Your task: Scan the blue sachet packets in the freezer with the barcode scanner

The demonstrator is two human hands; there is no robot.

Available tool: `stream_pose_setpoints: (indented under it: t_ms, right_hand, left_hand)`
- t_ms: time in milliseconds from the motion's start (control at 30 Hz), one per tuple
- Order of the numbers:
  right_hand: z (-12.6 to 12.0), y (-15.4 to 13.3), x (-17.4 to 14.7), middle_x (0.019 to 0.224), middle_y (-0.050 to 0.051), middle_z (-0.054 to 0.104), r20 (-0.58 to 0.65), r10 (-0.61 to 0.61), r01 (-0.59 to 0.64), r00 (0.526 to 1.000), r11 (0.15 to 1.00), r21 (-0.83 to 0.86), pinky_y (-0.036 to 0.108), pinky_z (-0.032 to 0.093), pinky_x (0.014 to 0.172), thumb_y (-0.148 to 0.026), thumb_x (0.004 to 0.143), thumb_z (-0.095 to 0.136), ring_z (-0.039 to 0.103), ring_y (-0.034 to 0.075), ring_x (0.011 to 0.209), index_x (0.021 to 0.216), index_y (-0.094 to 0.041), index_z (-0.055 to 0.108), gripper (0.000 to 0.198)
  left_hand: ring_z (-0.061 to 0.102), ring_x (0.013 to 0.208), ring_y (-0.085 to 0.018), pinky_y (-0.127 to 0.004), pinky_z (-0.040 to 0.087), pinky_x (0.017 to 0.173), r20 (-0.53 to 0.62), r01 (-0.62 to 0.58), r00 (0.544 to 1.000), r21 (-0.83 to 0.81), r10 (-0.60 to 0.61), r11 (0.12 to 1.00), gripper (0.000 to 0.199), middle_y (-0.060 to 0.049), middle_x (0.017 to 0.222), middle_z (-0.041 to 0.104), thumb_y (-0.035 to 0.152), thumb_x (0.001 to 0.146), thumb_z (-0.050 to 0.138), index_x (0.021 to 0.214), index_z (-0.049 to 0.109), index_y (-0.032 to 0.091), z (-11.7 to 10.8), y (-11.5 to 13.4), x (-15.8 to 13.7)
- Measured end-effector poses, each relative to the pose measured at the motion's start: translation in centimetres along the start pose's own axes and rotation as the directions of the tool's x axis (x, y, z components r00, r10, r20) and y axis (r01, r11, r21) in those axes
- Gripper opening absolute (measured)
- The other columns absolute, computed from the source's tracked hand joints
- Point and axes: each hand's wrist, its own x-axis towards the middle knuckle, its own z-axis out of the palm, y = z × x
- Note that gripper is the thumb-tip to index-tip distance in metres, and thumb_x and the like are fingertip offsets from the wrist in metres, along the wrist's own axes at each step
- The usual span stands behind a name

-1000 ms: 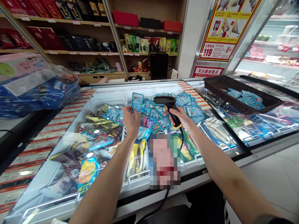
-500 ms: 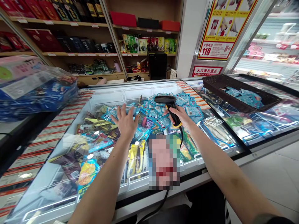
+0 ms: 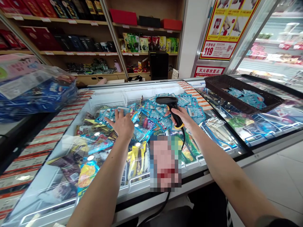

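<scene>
My right hand (image 3: 181,117) is closed round the grip of a black and yellow barcode scanner (image 3: 167,101). The scanner is over a spread of light-blue packets (image 3: 196,113), which seem to lie on the glass top of a chest freezer. Further left, my left hand (image 3: 123,125) is palm down with its fingers apart, the tips at more light-blue packets (image 3: 102,116). Whether the fingertips touch them I cannot tell. From the scanner a black cable (image 3: 183,138) runs down past a pixelated patch near the front edge.
Wrapped ice creams (image 3: 137,159) show through the freezer glass. A dark brown basket (image 3: 213,82) holding blue packets stands at the right. Plastic-wrapped blue boxes (image 3: 30,94) stand at the left. Behind are shelves (image 3: 78,53) of goods and a black upright box (image 3: 159,66).
My left hand has moved slightly left and down, its fingers now lower and more bent over the blue packets. My right hand and the scanner have hardly moved.
</scene>
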Motion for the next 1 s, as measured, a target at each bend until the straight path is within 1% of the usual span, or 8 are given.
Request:
stream_pose_setpoints:
  t_ms: [100,167,267,400,600,700,800,1000]
  right_hand:
    - [0.0,-0.1,0.0,0.086,0.005,0.069,0.007,-0.009,0.009,1.0,1.0,0.014,0.02,0.041,0.034,-0.053,0.08,0.062,0.05,0.007,0.041,0.098,-0.018,0.055,0.04]
    - [0.0,-0.1,0.0,0.083,0.003,0.069,0.007,-0.009,0.009,1.0,1.0,0.015,0.02,0.04,0.034,-0.052,0.08,0.062,0.05,0.007,0.041,0.099,-0.018,0.055,0.04]
    - [0.0,-0.2,0.0,0.079,0.002,0.068,-0.002,-0.003,0.003,1.0,1.0,0.008,0.02,0.041,0.034,-0.052,0.08,0.062,0.049,0.007,0.041,0.099,-0.019,0.056,0.039]
    - [-0.1,-0.1,-0.1,0.077,0.002,0.068,0.002,0.007,-0.007,1.0,1.0,0.002,0.02,0.041,0.035,-0.054,0.079,0.062,0.05,0.007,0.041,0.097,-0.019,0.055,0.04]
    - [-0.4,0.1,0.0,0.064,-0.001,0.064,0.008,0.005,-0.005,1.0,1.0,0.005,0.02,0.041,0.034,-0.055,0.079,0.063,0.05,0.009,0.04,0.097,-0.019,0.056,0.041]
    - [-0.5,0.2,0.0,0.051,-0.004,0.056,0.008,0.0,0.0,1.0,1.0,-0.001,0.02,0.041,0.034,-0.054,0.08,0.062,0.049,0.011,0.039,0.097,-0.019,0.057,0.039]
    - [-0.5,0.3,0.0,0.049,-0.005,0.054,-0.002,0.007,-0.007,1.0,1.0,-0.02,0.02,0.04,0.034,-0.056,0.08,0.062,0.049,0.011,0.039,0.096,-0.019,0.057,0.04]
    - [-0.4,0.0,-0.2,0.072,0.001,0.068,0.025,-0.018,0.018,1.0,1.0,-0.024,0.021,0.04,0.034,-0.057,0.078,0.063,0.05,0.009,0.04,0.093,-0.019,0.054,0.042]
  left_hand:
    - [0.021,0.143,-0.03,-0.066,-0.007,0.109,-0.018,-0.05,0.999,-0.027,0.05,0.998,0.035,-0.013,0.146,0.042,0.015,0.086,0.04,0.108,0.066,0.021,-0.4,0.0,0.1]
    - [0.025,0.142,-0.03,-0.064,-0.006,0.111,-0.047,-0.095,0.995,-0.057,0.093,0.994,0.036,-0.013,0.144,0.044,0.016,0.087,0.039,0.111,0.065,0.021,-0.7,0.4,0.1]
    - [0.04,0.131,-0.03,-0.058,0.008,0.113,-0.062,-0.125,0.991,-0.095,0.119,0.988,0.035,-0.012,0.132,0.055,0.025,0.09,0.038,0.114,0.065,0.022,-1.0,1.5,0.1]
    - [0.053,0.113,-0.029,-0.046,0.034,0.102,0.052,-0.142,0.987,-0.166,0.152,0.976,0.04,-0.012,0.114,0.064,0.039,0.091,0.039,0.114,0.066,0.02,-0.5,2.8,-0.1]
    - [0.057,0.105,-0.028,-0.04,0.038,0.098,0.086,-0.208,0.969,-0.222,0.232,0.952,0.044,-0.012,0.108,0.066,0.047,0.09,0.04,0.11,0.068,0.018,0.9,3.4,-0.5]
    - [0.055,0.108,-0.028,-0.041,0.038,0.098,0.103,-0.181,0.973,-0.227,0.209,0.957,0.046,-0.013,0.11,0.065,0.049,0.09,0.041,0.111,0.068,0.018,1.0,3.4,-0.6]
    - [0.053,0.112,-0.031,-0.044,0.037,0.098,0.146,-0.137,0.974,-0.214,0.171,0.967,0.046,-0.014,0.113,0.063,0.052,0.088,0.043,0.11,0.068,0.02,0.5,3.9,-0.5]
    - [0.052,0.114,-0.037,-0.052,0.039,0.097,0.274,-0.002,0.961,-0.144,0.041,0.99,0.062,-0.018,0.117,0.059,0.067,0.078,0.051,0.11,0.067,0.017,0.3,7.7,0.1]
